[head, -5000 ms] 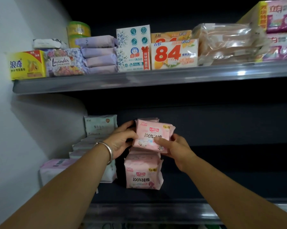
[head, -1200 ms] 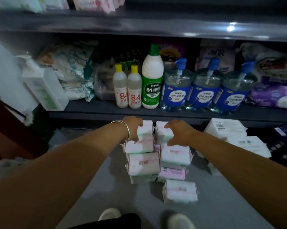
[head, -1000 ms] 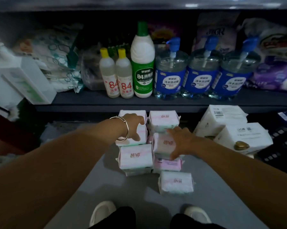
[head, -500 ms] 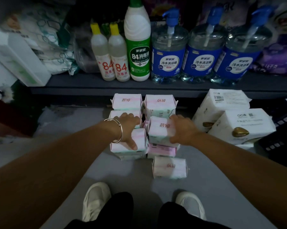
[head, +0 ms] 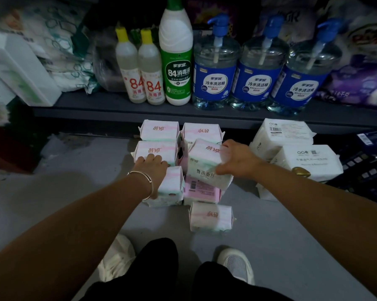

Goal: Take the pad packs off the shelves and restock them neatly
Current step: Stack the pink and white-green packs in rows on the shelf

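Several white-and-pink pad packs lie in a cluster on the grey floor below the bottom shelf. My right hand (head: 237,161) grips a tilted pad pack (head: 207,161) by its right end, raised off the cluster. My left hand (head: 152,166), with a bracelet on the wrist, is closed around the nearest left pad pack (head: 172,185). Two more packs (head: 159,130) sit at the back of the cluster. A pink pack (head: 201,190) lies under the tilted one. A single pack (head: 211,217) lies apart, nearest my feet.
The bottom shelf (head: 139,109) holds disinfectant bottles (head: 176,61) and several blue pump bottles (head: 214,74). White tissue packs (head: 307,161) are stacked on the floor at the right. My shoes (head: 235,266) stand just behind the cluster.
Five seconds ago I held a pink pack at a higher shelf; the view has dropped to the floor. In the last half second my right hand tilted its pack up and my left hand closed on the near left pack.
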